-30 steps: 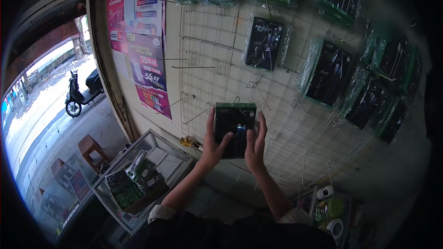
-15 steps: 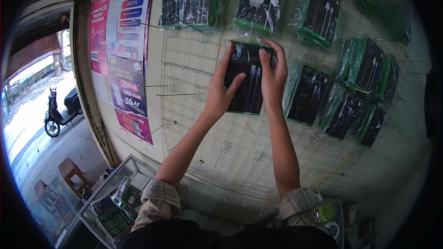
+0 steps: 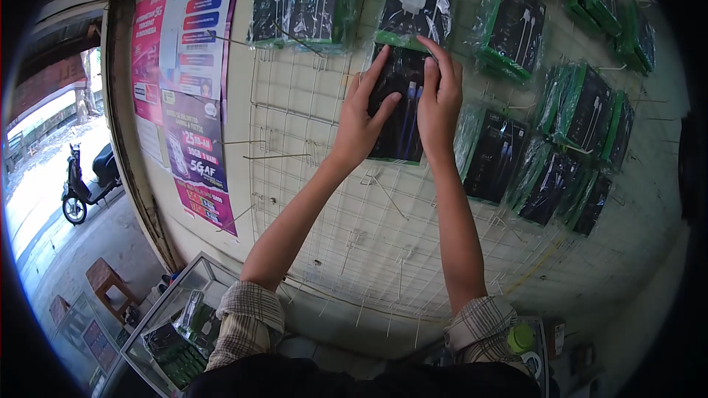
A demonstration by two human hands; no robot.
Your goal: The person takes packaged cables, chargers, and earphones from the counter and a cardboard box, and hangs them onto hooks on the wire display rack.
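Note:
Between my two hands is a black cable box [image 3: 399, 121] with a purple-blue cable pictured on its front. My left hand [image 3: 363, 114] grips its left edge, thumb lying across the front. Along the right edge my right hand [image 3: 440, 103] holds it, thumb near the top front and index finger reaching up. The box is upright against the wire grid [image 3: 310, 199], its top touching or just overlapping the lower edge of a hanging charger box [image 3: 417, 1]. Whether a hook passes through its top is hidden. To the right hangs a similar cable box [image 3: 495, 155] in clear plastic.
More wrapped boxes [image 3: 586, 107] hang at the right, and two [image 3: 317, 6] at upper left. Bare hooks [image 3: 276, 156] stick out of the grid. Below left is a glass case [image 3: 158, 324] with packs inside. Posters [image 3: 195, 103], a stool [image 3: 110, 285] and a parked scooter [image 3: 88, 184] are farther left.
Both hands have pushed the box upward, so its top now meets the charger box above. The left index finger has straightened upward. The view has shifted slightly.

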